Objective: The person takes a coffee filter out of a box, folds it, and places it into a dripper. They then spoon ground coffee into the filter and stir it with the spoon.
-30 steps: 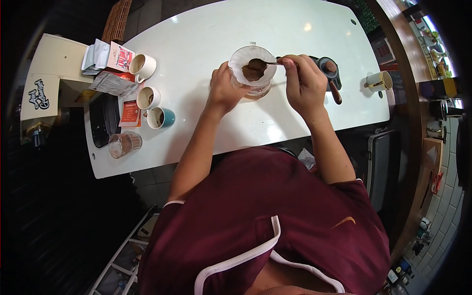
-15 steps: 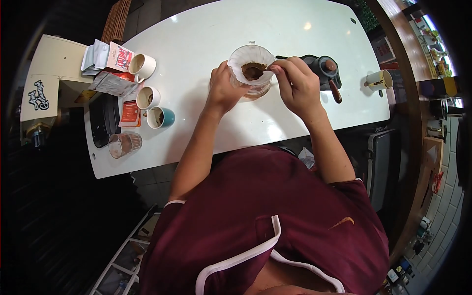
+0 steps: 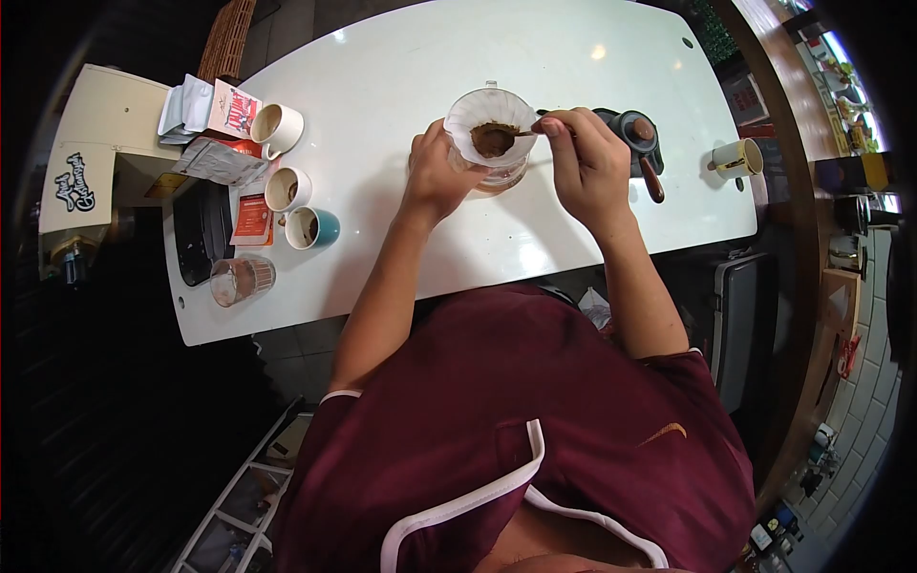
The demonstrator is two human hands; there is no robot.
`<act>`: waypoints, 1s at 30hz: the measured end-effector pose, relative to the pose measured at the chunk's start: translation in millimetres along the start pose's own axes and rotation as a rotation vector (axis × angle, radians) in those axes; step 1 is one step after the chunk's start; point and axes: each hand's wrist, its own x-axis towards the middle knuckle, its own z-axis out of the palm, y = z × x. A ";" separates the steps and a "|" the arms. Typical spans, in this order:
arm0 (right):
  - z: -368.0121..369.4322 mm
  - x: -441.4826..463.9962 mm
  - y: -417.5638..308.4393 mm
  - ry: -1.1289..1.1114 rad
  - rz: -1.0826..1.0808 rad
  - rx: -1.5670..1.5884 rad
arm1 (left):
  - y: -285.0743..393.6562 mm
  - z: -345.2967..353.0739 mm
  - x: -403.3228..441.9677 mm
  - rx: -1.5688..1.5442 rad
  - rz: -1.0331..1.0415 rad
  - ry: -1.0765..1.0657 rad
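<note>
A coffee dripper with a white paper filter (image 3: 462, 116) sits on a glass server (image 3: 504, 180) on the table. Wet brown coffee grounds (image 3: 493, 141) lie inside the filter. My left hand (image 3: 441, 180) is closed around the near left side of the dripper, its thumb by the rim. Pinched between the fingers of my right hand (image 3: 588, 170) is a thin dark stirrer (image 3: 526, 134), perhaps a spoon. It reaches over the right rim into the filter, and its lower end is hard to make out.
A dark kettle (image 3: 632, 134) with a wooden knob and handle stands right of my right hand. Farther right is a light mug (image 3: 736, 159). On the left are a white mug (image 3: 285, 124), a teal cup (image 3: 327, 228), a ribbed glass (image 3: 243, 280) and coffee bags (image 3: 222, 160).
My right hand has shifted slightly to the right, and more of the stirrer shows between the fingers and the filter. My left hand stays on the dripper.
</note>
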 end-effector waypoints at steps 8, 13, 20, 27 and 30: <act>-0.6 4.0 1.1 -0.038 -0.029 -0.073 | 13.6 -0.8 -3.8 0.136 0.100 0.093; 1.3 0.1 1.7 -0.047 -0.020 -0.043 | 10.0 0.9 -1.3 0.051 0.059 0.071; 0.1 0.4 -0.4 -0.051 0.007 -0.017 | 3.0 2.4 1.1 0.015 0.097 0.046; 3.6 1.8 1.8 -0.027 -0.050 -0.062 | 6.4 0.0 -3.4 0.109 0.015 0.026; 0.6 3.3 -0.6 -0.038 -0.012 -0.025 | 7.3 4.0 -5.4 0.167 0.038 0.065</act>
